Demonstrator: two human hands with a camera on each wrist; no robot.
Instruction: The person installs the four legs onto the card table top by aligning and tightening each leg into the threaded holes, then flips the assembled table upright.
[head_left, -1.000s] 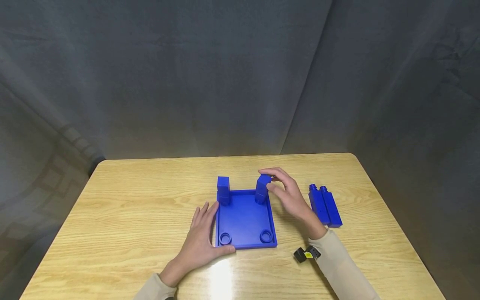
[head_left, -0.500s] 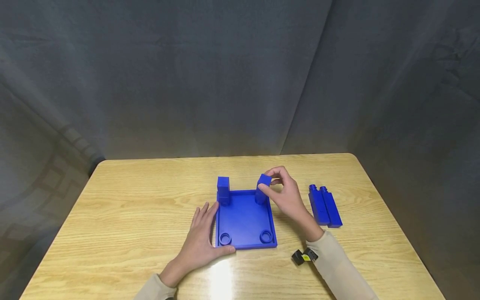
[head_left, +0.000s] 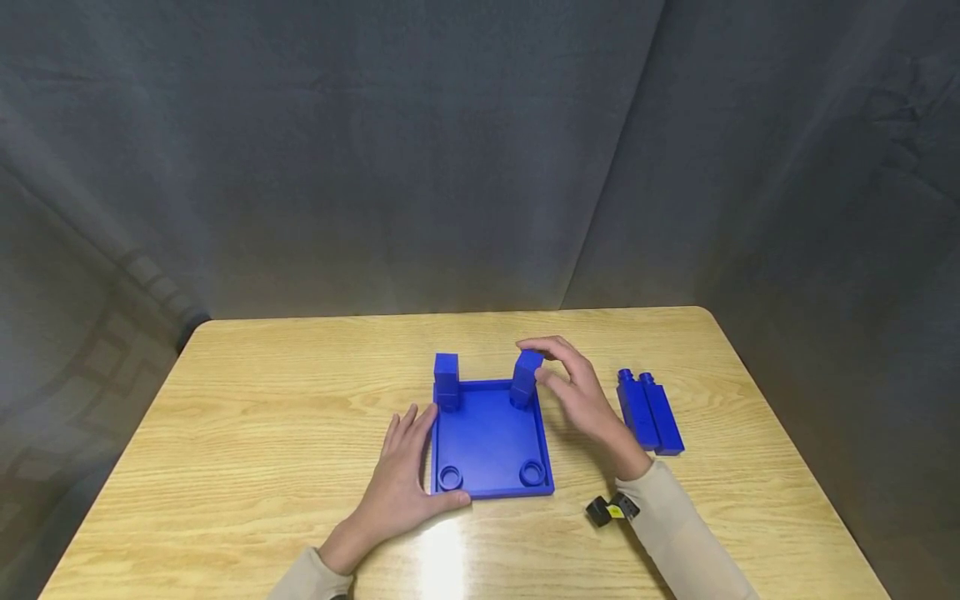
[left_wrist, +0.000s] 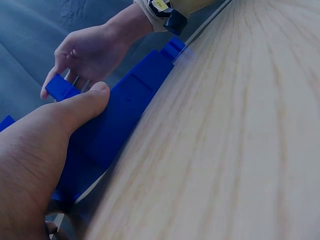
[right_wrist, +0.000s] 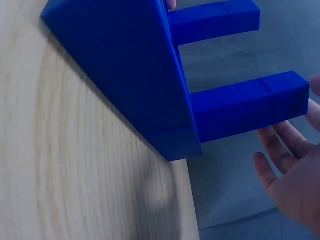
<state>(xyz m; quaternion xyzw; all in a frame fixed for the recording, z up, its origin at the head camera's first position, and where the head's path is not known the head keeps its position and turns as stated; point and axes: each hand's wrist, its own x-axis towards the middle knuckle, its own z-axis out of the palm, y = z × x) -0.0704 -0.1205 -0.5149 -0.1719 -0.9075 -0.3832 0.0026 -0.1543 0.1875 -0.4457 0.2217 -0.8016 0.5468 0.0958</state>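
A blue square panel (head_left: pixel 491 442) with a raised rim lies on the table. Two blue legs stand upright in its far corners, the left leg (head_left: pixel 447 379) and the right leg (head_left: pixel 526 379). Ring-shaped sockets show in the near corners, the left socket (head_left: pixel 450 477) and the right socket (head_left: pixel 532 472). My left hand (head_left: pixel 401 479) rests against the panel's near left corner, fingers straight along the left side and thumb along the front edge. My right hand (head_left: pixel 581 392) has its fingers curved around the top of the right leg; the far fingertips are partly hidden.
Two more blue legs with threaded ends, a left one (head_left: pixel 637 412) and a right one (head_left: pixel 663 417), lie side by side on the wooden table (head_left: pixel 285 400) at the right. Dark grey curtains (head_left: pixel 375 167) hang behind and beside it.
My right hand had turned about the right leg half a second ago and has now turned back, its fingers looser around the leg's top. The left hand and panel stay still.
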